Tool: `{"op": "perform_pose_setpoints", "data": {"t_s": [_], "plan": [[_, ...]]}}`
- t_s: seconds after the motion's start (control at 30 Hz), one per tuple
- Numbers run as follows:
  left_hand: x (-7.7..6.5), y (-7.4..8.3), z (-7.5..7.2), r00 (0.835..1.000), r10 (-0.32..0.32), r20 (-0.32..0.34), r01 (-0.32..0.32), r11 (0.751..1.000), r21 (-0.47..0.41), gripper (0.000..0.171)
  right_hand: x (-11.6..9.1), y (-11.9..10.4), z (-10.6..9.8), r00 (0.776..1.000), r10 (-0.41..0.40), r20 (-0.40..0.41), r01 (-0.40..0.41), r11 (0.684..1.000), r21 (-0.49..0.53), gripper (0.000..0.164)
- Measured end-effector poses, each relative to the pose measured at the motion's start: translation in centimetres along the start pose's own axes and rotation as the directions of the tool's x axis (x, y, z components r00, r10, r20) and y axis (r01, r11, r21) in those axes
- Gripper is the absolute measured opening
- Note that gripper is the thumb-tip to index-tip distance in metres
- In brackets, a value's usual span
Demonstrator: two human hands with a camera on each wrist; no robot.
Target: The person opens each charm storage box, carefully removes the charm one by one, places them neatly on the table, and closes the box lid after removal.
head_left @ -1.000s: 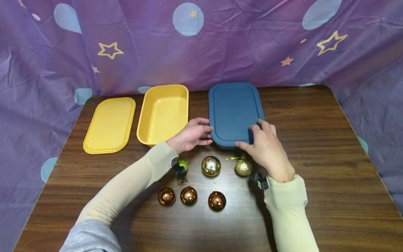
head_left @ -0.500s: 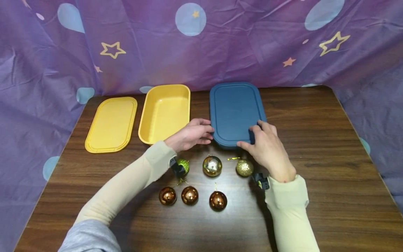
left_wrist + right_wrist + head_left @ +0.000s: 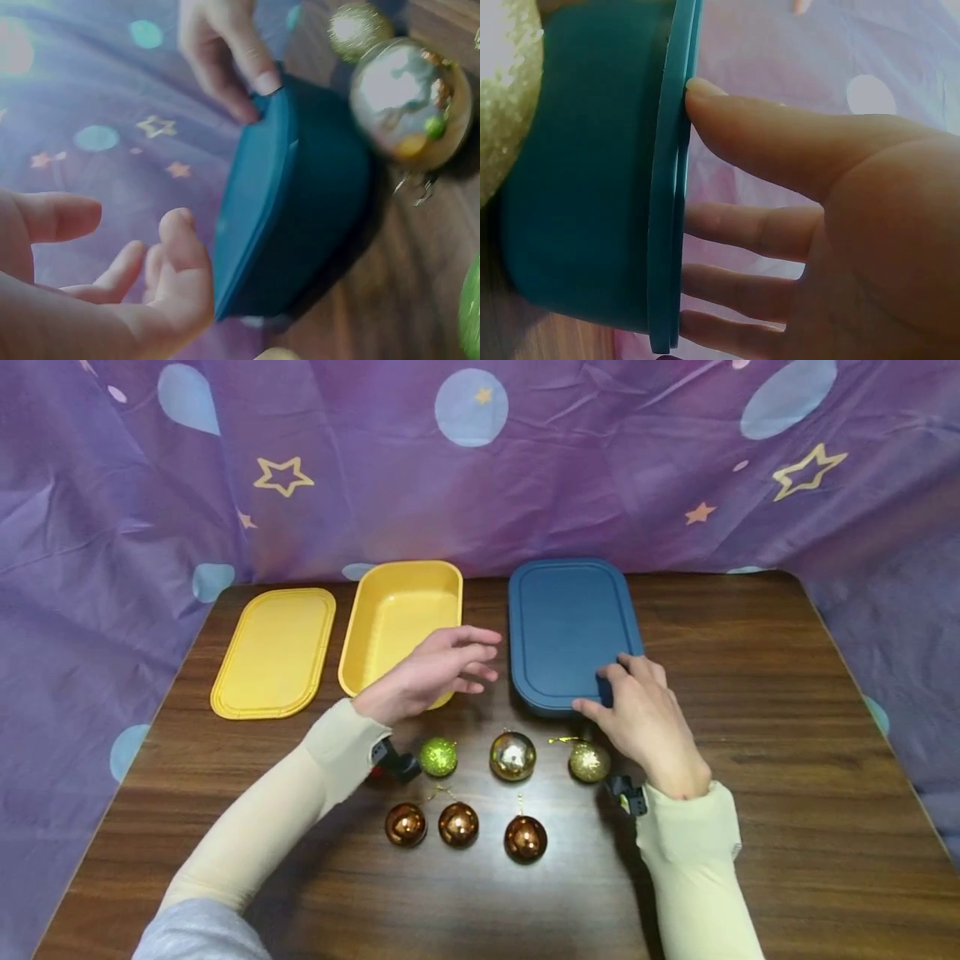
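A blue lid (image 3: 567,622) sits on a blue box (image 3: 326,195) at the back of the table. My right hand (image 3: 647,722) rests at the lid's near right corner. In the right wrist view its thumb (image 3: 757,139) touches the lid's rim, and the other fingers reach the lid's top with little bend. My left hand (image 3: 435,668) hovers left of the blue box, fingers spread, nothing in it. Beneath that hand is the near right corner of an open yellow box (image 3: 397,618), partly hidden.
A yellow lid (image 3: 273,653) lies flat at the left. Near the front are ball ornaments: green glitter (image 3: 438,757), shiny gold (image 3: 513,756), gold glitter (image 3: 588,762) and three brown ones, one a brown ball (image 3: 458,824). Behind the table hangs a purple curtain (image 3: 360,468).
My left hand has drawn away from the blue box's left side, moving left and a little up, which uncovers the green ornament. The right hand stays at the lid's corner. The head view has shifted slightly.
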State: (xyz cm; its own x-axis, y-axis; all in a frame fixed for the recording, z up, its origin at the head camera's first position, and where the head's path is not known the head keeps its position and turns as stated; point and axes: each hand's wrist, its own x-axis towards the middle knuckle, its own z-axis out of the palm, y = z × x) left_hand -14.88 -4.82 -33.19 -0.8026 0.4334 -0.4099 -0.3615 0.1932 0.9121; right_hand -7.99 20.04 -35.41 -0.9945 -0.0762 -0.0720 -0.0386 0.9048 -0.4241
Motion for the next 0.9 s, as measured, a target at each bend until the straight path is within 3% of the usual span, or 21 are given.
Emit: {"op": "perform_pose_setpoints", "data": {"t_s": [0.17,0.3,0.43,0.57,0.67,0.77,0.83,0.9], "plan": [[-2.3,0.5,-2.3,0.992,0.103,-0.074,-0.105,0.994,-0.025,0.035,-0.1,-0.3,0.0,1.0,-0.007,-0.007,0.007,1.0,-0.003,0.052],[-4.1,0.4,-4.9,0.972,0.174,-0.156,-0.166,0.984,0.064,0.035,-0.1,-0.7,0.1,0.999,-0.036,-0.026,0.036,0.999,-0.005,0.045],[-5.7,-0.1,-8.2,0.934,0.224,-0.278,-0.169,0.964,0.207,0.034,-0.1,-1.1,0.3,0.997,-0.058,-0.046,0.058,0.998,-0.001,0.041],[-7.0,-1.0,-11.5,0.884,0.239,-0.402,-0.141,0.956,0.258,0.029,0.1,-1.7,0.5,0.993,-0.103,-0.064,0.105,0.994,0.025,0.039],[-7.8,-1.9,-14.2,0.854,0.211,-0.476,-0.127,0.971,0.203,0.019,0.7,-2.6,0.6,0.982,-0.179,-0.061,0.184,0.977,0.103,0.036],[-8.5,-2.9,-16.9,0.827,0.128,-0.547,-0.136,0.99,0.027,0.012,1.4,-4.0,0.7,0.97,-0.239,-0.046,0.244,0.947,0.209,0.033],[-8.9,-3.7,-18.5,0.799,0.064,-0.598,-0.147,0.985,-0.091,0.01,1.9,-5.2,0.8,0.965,-0.258,-0.04,0.259,0.929,0.262,0.03],[-9.2,-4.5,-19.9,0.76,0.004,-0.65,-0.147,0.975,-0.166,0.01,2.4,-6.4,0.9,0.962,-0.269,-0.045,0.27,0.918,0.292,0.027]]}}
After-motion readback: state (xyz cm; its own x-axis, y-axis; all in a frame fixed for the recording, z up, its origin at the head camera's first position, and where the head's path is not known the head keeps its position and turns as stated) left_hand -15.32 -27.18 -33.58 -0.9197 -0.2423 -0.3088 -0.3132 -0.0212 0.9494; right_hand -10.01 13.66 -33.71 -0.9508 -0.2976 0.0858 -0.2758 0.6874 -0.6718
